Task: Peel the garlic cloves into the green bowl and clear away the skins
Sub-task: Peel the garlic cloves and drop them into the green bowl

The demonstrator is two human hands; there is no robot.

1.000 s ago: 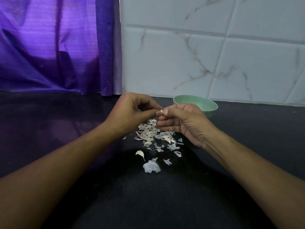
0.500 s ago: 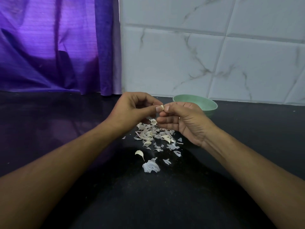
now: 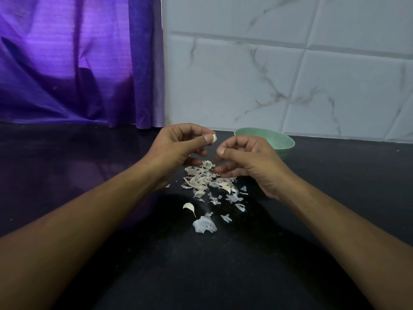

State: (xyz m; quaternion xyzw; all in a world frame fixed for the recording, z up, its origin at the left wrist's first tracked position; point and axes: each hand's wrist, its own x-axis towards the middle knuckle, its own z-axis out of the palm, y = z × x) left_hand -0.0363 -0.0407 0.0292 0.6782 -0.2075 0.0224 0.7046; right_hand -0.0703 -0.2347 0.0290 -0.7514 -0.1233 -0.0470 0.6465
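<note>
Garlic skins (image 3: 207,182) litter a black tabletop (image 3: 223,276), which runs back to a purple curtain (image 3: 67,63) on the left and a white, grey-veined tiled wall (image 3: 290,74) on the right. A green bowl (image 3: 281,142) stands at the foot of the wall, partly hidden behind the right hand (image 3: 248,157). One loose clove (image 3: 188,206) lies on the near side of the skins, apart from them.

Half a second ago both hands met fingertip to fingertip on a single clove. Now they have parted, with a gap between them above the skins.

The left hand (image 3: 176,148) pinches the held clove (image 3: 214,138) between thumb and forefinger, its other fingers curled under. The right hand hovers just in front of the bowl with its fingers curled and its thumb against the forefinger. Whether it pinches a scrap of skin, I cannot tell.
</note>
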